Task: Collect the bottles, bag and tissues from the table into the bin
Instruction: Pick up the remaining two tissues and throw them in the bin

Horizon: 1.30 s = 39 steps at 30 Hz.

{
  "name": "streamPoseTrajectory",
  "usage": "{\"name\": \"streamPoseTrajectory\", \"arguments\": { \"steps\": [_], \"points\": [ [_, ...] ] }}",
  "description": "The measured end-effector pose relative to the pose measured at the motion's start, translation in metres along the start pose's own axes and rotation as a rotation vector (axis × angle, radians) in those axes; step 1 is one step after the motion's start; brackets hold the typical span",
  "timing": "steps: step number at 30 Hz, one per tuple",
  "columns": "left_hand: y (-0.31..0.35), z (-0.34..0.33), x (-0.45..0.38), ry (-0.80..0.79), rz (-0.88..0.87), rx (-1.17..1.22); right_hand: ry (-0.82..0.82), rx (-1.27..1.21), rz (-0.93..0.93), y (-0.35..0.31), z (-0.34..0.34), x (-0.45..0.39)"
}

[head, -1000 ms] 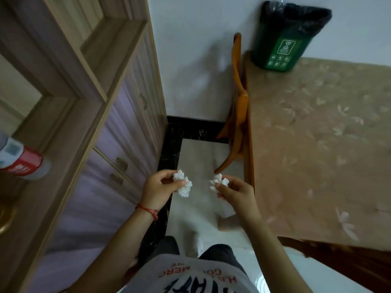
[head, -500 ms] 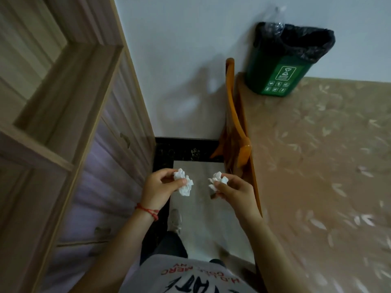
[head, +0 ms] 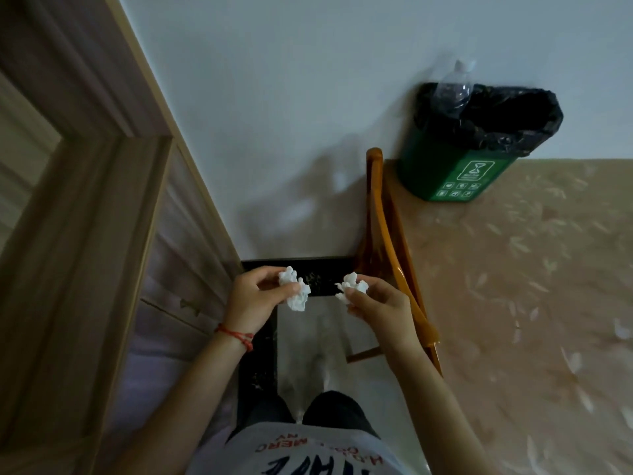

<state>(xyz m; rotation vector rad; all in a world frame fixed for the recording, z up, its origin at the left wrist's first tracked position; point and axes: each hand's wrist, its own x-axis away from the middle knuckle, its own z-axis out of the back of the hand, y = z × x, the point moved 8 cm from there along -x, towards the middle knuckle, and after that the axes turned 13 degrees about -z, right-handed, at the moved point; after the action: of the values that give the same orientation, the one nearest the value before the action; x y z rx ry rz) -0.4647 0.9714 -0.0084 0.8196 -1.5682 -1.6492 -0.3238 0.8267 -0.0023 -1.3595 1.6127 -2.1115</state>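
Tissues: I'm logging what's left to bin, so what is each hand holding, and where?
The left hand pinches one crumpled tissue at its edge; the right hand holds another crumpled tissue at its fingertips.

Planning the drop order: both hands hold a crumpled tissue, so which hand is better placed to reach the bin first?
Probably the right hand: the green bin stands on the table on its side, while the left hand would have to cross over.

Red string bracelet (head: 236,335), printed white T-shirt (head: 301,454), dark trousers (head: 337,411).
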Motion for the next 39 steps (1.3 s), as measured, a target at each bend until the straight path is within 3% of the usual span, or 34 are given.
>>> {"name": "streamPoseTrajectory", "arguments": {
  "steps": [16, 29, 39],
  "points": [
    [0.027, -0.070, -0.162, -0.094, -0.024, -0.001, 0.050, -0.099, 0.068, -0.107, 0.037, -0.117],
    [0.045, -0.194, -0.237, -0.539, -0.059, -0.037, 0.435, -0.351, -0.004, -0.115, 0.117, -0.138],
    [0.059, -0.251, -0.290, -0.883, -0.115, -0.116, 0.692, -0.502, -0.018, -0.123, 0.125, -0.154]
  ]
}}
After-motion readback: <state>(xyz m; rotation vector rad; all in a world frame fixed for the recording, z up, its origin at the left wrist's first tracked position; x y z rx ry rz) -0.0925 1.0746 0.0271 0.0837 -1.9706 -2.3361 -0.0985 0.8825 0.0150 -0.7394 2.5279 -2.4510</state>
